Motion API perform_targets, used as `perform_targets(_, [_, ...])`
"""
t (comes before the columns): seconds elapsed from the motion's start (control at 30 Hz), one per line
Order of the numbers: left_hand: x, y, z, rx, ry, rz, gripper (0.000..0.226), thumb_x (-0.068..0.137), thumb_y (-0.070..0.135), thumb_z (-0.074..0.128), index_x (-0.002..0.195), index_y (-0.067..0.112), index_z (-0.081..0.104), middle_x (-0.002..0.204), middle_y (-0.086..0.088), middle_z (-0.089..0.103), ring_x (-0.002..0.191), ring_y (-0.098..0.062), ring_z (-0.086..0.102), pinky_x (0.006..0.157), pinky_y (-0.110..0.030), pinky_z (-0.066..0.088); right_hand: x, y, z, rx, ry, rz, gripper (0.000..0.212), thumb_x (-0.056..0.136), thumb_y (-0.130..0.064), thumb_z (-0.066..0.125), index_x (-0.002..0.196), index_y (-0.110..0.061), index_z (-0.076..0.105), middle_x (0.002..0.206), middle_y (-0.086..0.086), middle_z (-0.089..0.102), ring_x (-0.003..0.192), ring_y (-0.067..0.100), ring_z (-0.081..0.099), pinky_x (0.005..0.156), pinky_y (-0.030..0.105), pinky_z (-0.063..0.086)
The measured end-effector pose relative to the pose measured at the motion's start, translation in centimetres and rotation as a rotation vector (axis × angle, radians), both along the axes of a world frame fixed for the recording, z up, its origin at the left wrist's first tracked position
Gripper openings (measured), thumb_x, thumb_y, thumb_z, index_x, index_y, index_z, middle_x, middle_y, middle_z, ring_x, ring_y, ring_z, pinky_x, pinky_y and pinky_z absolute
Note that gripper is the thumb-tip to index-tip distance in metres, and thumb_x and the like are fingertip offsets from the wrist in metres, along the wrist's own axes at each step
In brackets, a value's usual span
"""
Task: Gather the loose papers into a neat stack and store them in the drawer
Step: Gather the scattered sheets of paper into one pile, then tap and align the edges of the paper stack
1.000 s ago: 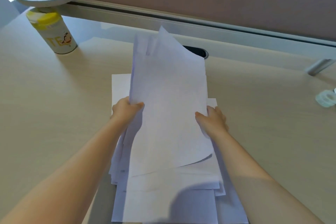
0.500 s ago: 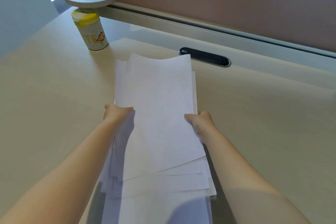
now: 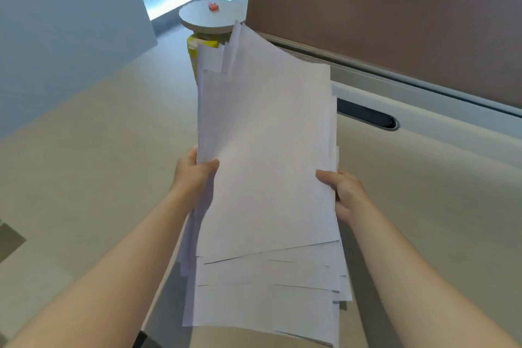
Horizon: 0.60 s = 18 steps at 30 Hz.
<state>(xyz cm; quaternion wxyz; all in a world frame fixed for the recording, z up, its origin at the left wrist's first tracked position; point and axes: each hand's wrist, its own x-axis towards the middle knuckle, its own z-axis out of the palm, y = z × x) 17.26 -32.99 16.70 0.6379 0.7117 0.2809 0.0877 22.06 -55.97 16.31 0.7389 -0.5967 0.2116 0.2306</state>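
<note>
An untidy stack of plain white paper sheets (image 3: 265,178), edges fanned and uneven, is gripped at both sides by the left hand (image 3: 193,175) and the right hand (image 3: 346,195), thumbs on top.

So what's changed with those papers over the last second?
The papers were lowered flat toward the desk half a second ago and are now raised again, far end tipped up, hiding most of the yellow can. The left hand and right hand kept their grip on the side edges; the sheets remain uneven.
</note>
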Motion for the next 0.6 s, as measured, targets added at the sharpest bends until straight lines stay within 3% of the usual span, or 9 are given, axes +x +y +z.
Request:
perform_targets(0.07, [-0.3, 0.2, 1.9, -0.013, -0.094, 0.047, 0.021, 0.084, -0.006, 0.052, 0.092, 0.013, 0.051, 0.073, 0.001, 0.053, 0.07, -0.015, 0.048, 0.062, -0.023, 0.039, 0.1, 0.6, 2.2, -0.004, -0.025, 0.082, 0.023, 0.082, 0.001, 0.057, 0.105, 0.001, 0.057, 0.087, 0.013, 0.064, 0.068, 0.023, 0.063, 0.048, 0.028, 0.057])
perform_targets(0.13, [-0.2, 0.4, 3.8, -0.016, -0.159, 0.059, 0.024, 0.083, -0.006, 0.053, 0.076, 0.017, 0.052, 0.07, 0.003, 0.051, 0.063, -0.01, 0.046, 0.059, -0.022, 0.039, 0.4, 1.6, 4.6, -0.111, -0.115, 0.117, 0.036, 0.081, 0.003, 0.058, 0.116, 0.0, 0.056, 0.1, 0.013, 0.064, 0.077, 0.025, 0.063, 0.063, 0.03, 0.055])
perform_targets(0.2, [0.0, 0.7, 5.9, -0.033, -0.221, 0.063, 0.031, 0.082, -0.007, 0.054, 0.07, 0.022, 0.05, 0.07, 0.001, 0.052, 0.062, -0.011, 0.047, 0.057, -0.022, 0.04, 0.6, 2.5, 7.3, -0.198, -0.236, 0.081, 0.039, 0.08, 0.005, 0.058, 0.119, -0.001, 0.057, 0.106, 0.011, 0.061, 0.09, 0.028, 0.059, 0.078, 0.034, 0.049])
perform_targets(0.27, [0.4, 1.0, 8.3, -0.04, -0.281, 0.059, 0.027, 0.082, -0.006, 0.055, 0.075, 0.02, 0.052, 0.073, 0.0, 0.054, 0.062, -0.011, 0.049, 0.053, -0.02, 0.044, 0.8, 3.0, 9.9, -0.24, -0.356, 0.036, 0.039, 0.079, 0.004, 0.059, 0.118, 0.0, 0.057, 0.106, 0.008, 0.06, 0.092, 0.026, 0.056, 0.082, 0.033, 0.046])
perform_targets(0.4, [1.1, 1.4, 12.5, -0.09, -0.403, 0.023, 0.029, 0.081, -0.01, 0.055, 0.099, 0.011, 0.052, 0.08, 0.006, 0.058, 0.069, -0.009, 0.056, 0.05, -0.007, 0.05, 1.0, 3.5, 13.7, -0.225, -0.512, -0.015, 0.038, 0.08, 0.001, 0.061, 0.118, 0.005, 0.054, 0.105, 0.007, 0.056, 0.091, 0.022, 0.052, 0.081, 0.029, 0.042])
perform_targets(0.5, [1.4, 1.6, 13.7, -0.081, -0.445, -0.021, 0.033, 0.081, -0.013, 0.052, 0.102, 0.012, 0.054, 0.082, 0.006, 0.06, 0.074, -0.01, 0.058, 0.057, -0.011, 0.052, 1.2, 3.5, 15.1, -0.233, -0.546, -0.004, 0.034, 0.08, -0.001, 0.062, 0.112, 0.009, 0.056, 0.097, 0.012, 0.057, 0.086, 0.025, 0.054, 0.076, 0.031, 0.043])
perform_targets(0.6, [1.6, 1.7, 13.1, -0.108, -0.445, -0.077, 0.036, 0.079, -0.01, 0.057, 0.108, 0.01, 0.055, 0.088, 0.005, 0.063, 0.079, -0.012, 0.061, 0.062, -0.013, 0.054, 1.2, 3.0, 14.6, -0.225, -0.535, 0.026, 0.026, 0.078, 0.003, 0.063, 0.103, 0.005, 0.06, 0.086, 0.009, 0.062, 0.079, 0.027, 0.058, 0.059, 0.027, 0.052])
